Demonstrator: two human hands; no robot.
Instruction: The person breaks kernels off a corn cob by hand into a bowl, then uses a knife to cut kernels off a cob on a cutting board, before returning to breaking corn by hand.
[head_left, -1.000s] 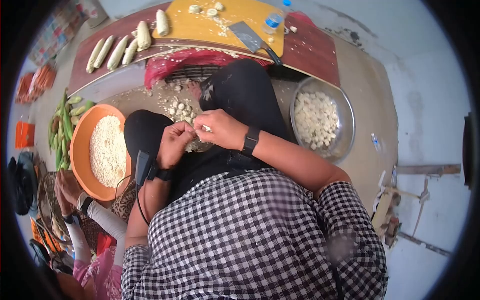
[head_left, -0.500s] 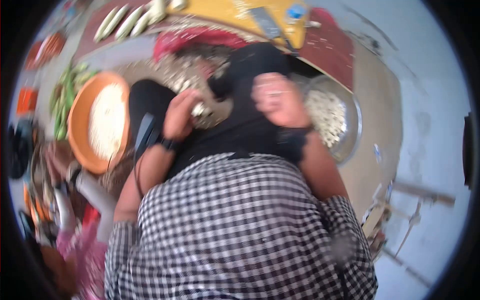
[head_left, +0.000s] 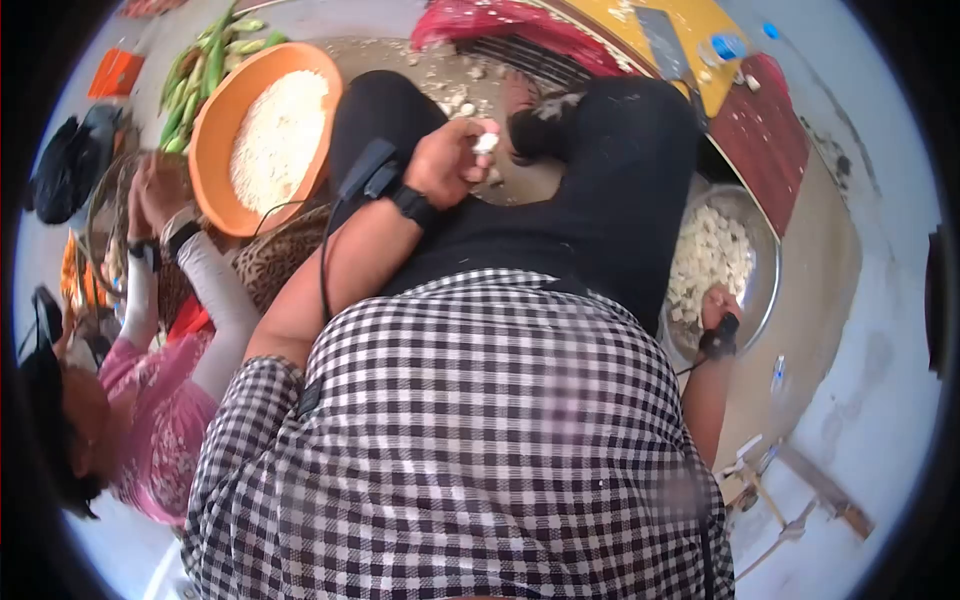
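Observation:
My left hand (head_left: 452, 160) is above my lap near my left knee, its fingers closed on a small white piece (head_left: 485, 144). On the right, my right hand (head_left: 719, 310) is at the near edge of a metal bowl (head_left: 768, 290) full of pale cut pieces (head_left: 712, 255). Its fingers are partly curled by the pieces, and whether they hold one cannot be made out. More white pieces (head_left: 466, 108) lie scattered on the floor between my legs.
An orange basin (head_left: 212, 165) of pale grains stands at left, beside green corn cobs (head_left: 190, 95). A co-worker (head_left: 165, 400) sits at far left. A large knife (head_left: 662, 45) and a bottle (head_left: 722, 48) lie on the yellow board (head_left: 702, 15) ahead.
My right hand has moved from over my lap to the metal bowl. My left hand is raised, still with a white piece. The view has shifted, bringing the co-worker and basin further in.

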